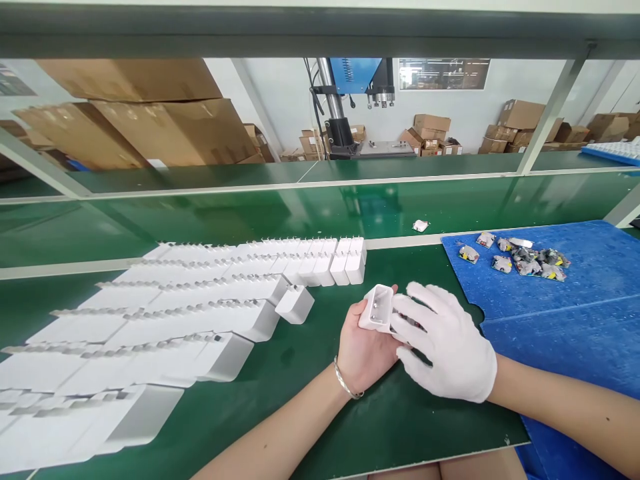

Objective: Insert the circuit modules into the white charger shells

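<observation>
In the middle of the bench, my left hand (367,350), bare with a bracelet at the wrist, is closed around a white plastic charger housing (379,307). The housing's open side faces up, and metal contacts show inside. My right hand (445,340), in a white glove, is bent against the housing's right side. Dark and reddish bits show between its fingers, but the glove hides what they belong to. Nearest on the left is a single white housing (296,305), beside long rows of white housings (225,317).
Several small circuit boards (535,261) lie on a blue mat (565,327) at right. Another small board (421,226) sits farther back on the green bench (320,373). A shelf frame (553,107) crosses in front, with a blue press (355,77) and cardboard boxes (160,127) beyond.
</observation>
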The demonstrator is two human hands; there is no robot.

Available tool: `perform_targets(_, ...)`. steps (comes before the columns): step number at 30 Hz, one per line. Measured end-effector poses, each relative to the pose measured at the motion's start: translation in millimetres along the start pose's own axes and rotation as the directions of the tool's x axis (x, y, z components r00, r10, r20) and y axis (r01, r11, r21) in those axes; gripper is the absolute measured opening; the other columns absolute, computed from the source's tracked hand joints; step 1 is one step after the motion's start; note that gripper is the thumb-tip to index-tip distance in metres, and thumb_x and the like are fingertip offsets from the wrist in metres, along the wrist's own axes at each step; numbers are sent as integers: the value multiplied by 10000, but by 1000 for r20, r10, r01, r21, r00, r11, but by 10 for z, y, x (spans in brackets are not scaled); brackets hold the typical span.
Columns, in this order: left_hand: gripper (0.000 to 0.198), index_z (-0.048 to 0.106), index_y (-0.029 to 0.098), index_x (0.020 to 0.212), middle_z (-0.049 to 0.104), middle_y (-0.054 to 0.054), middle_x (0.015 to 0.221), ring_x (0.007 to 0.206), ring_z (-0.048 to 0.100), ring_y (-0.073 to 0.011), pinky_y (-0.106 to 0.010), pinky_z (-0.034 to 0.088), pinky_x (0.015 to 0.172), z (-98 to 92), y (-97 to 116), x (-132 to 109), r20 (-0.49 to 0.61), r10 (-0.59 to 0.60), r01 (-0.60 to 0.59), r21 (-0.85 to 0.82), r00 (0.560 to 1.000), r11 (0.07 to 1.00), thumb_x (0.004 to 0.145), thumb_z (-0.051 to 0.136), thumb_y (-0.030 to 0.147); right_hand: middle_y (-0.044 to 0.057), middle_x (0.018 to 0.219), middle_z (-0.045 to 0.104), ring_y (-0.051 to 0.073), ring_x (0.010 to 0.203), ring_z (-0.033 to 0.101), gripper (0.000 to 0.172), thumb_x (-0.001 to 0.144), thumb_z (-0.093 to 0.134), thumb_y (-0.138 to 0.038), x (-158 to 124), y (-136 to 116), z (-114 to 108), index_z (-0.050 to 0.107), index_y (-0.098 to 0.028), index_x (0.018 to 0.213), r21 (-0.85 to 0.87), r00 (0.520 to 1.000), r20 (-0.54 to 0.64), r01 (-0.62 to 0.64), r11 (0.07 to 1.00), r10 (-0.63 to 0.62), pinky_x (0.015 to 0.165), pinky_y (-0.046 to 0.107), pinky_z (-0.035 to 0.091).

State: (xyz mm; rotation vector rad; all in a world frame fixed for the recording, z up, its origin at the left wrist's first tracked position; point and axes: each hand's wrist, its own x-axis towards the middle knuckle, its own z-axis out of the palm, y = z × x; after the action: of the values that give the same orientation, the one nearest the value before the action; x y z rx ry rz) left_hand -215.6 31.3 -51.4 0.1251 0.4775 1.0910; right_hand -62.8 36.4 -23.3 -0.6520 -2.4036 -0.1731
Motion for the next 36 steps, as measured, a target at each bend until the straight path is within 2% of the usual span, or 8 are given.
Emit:
perform_targets(10,313,629,186,980,638,-44,826,817,605,-230,-369,454,773,20,17,-5,-16,18,-18,1,1000,1000,766,493,371,78,1016,658,229,974,554,203,834,477,-242,4,48,17,665,-178,877,68,992,36,119,991,-121,793,395,458)
perform_targets(13,318,612,198,1005,638,-47,882,819,604,-231,-382,453,740,22,21,-11,10,21,-21,-18,1000,1000,764,510,379,50,876,685,199,830,604,264,876,477,-270,-1,221,11,672,-224,704,18,982,-149,-112,994,113,764,376,461)
perform_targets(17,294,608,203,989,636,-39,865,870,611,-254,-389,449,731,23,12,-16,29,2,-1,-18,1000,1000,753,544,367,80,659,661,235,689,638,517,878,426,-538,16,772,-121,646,-196,558,-144,730,-12,-677,722,683,683,358,462)
perform_targets(19,295,606,200,993,639,-36,862,865,615,-254,-392,451,729,23,10,-15,18,7,-7,-25,1000,1000,754,546,362,127,620,645,284,684,647,613,889,319,-585,0,1097,-201,668,-162,616,-350,507,47,-799,490,861,655,376,454)
perform_targets(21,306,603,198,1006,643,-34,857,850,619,-255,-395,454,718,23,10,-14,3,11,-10,-31,1000,999,758,541,367,154,777,685,298,782,655,528,893,343,-524,-54,1371,-235,699,-135,858,-396,421,31,-827,398,906,688,373,462)
perform_targets(27,316,603,186,1023,649,-45,859,840,624,-257,-399,465,708,34,17,-4,-25,13,-14,-26,1000,1000,773,524,362,133,1048,672,289,992,612,347,802,560,-351,-296,1726,-26,669,-161,1071,-238,681,207,-662,711,703,856,386,464)
perform_targets(32,310,605,182,1015,652,-43,856,833,628,-255,-399,472,704,38,20,-7,-23,19,-19,-18,1000,1000,776,521,361,62,1246,605,174,1173,537,473,787,438,-50,-327,1804,72,588,-153,1223,-118,744,188,-631,766,642,1015,278,397)
perform_targets(36,309,605,181,1015,651,-44,851,832,630,-259,-401,474,702,35,13,-13,-27,14,-14,-13,1000,1000,780,514,359,124,1275,573,290,1192,517,521,801,561,-274,-305,1793,119,512,-151,1305,-137,699,93,-696,705,709,991,417,424)
